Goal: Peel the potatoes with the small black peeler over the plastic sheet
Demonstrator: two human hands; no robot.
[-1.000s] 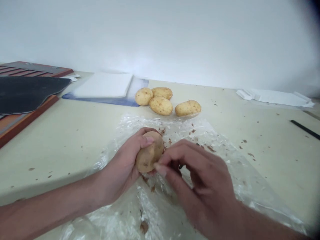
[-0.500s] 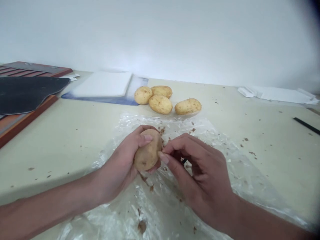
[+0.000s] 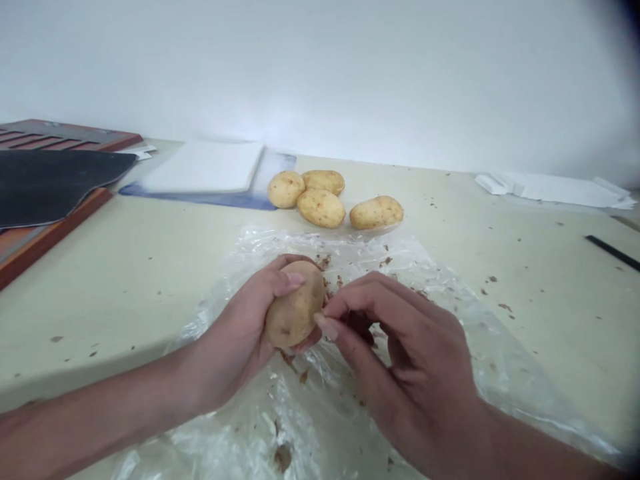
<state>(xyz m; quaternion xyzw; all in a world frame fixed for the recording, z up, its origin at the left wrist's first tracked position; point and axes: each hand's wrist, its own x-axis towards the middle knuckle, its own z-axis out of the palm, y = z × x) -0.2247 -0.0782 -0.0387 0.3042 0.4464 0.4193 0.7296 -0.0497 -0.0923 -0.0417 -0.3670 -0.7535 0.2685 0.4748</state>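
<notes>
My left hand (image 3: pixel 250 320) is wrapped round a potato (image 3: pixel 295 310), its thumb lying across the top. The potato has a dull, pale brown surface with a dark spot near its lower end. At its right edge, my right hand (image 3: pixel 400 353) pinches a small pale flap of potato skin (image 3: pixel 319 318) between thumb and forefinger. Something small and dark shows behind the curled fingers of that hand; I cannot make out what it is. Below both hands lies a crumpled clear plastic sheet (image 3: pixel 240 433) with brown scraps of peel (image 3: pixel 283 457) on it.
Several yellow potatoes (image 3: pixel 321 207) sit beyond the sheet. At the back left are a white slab (image 3: pixel 205 167) on a blue-edged sheet and a dark mat (image 3: pixel 55 183) over a reddish-brown frame. White folded packaging (image 3: pixel 555 189) and a black strip (image 3: pixel 613 252) lie at right.
Both hands and the potato have shifted slightly downward. The right thumb and forefinger stay pinched at the potato's edge. The potatoes at the back have not moved.
</notes>
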